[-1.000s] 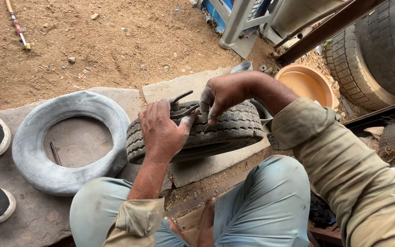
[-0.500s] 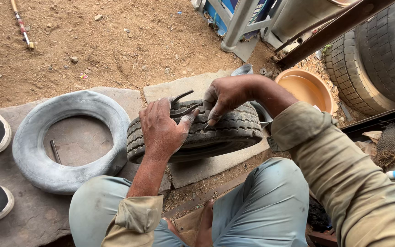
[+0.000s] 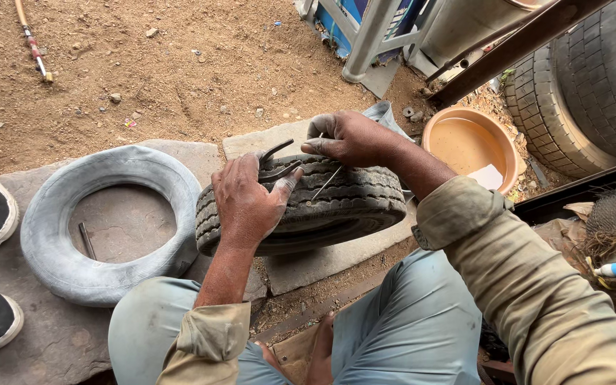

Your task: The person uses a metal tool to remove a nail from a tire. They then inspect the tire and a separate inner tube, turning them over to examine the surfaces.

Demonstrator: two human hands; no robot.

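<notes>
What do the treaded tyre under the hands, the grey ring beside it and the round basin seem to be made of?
Tyre: black rubber, matt, with moulded tread blocks. Grey ring: probably a rubber inner tube, smooth, dusty and softly rounded. Basin: likely plastic, an even orange-tan with a thin rim, though painted metal cannot be ruled out.

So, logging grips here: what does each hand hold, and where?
Left hand grips pliers by the handles on the tyre; right hand pinches a thin metal spike's top.

Khaki long-sleeved shirt, both cuffs rolled up; left cuff [image 3: 208, 341] frayed and stained. Light grey-blue trousers [image 3: 408, 335]. Left hand [image 3: 247, 203] and right hand [image 3: 351, 137] bare, grimy. Bare foot below the trousers.
</notes>
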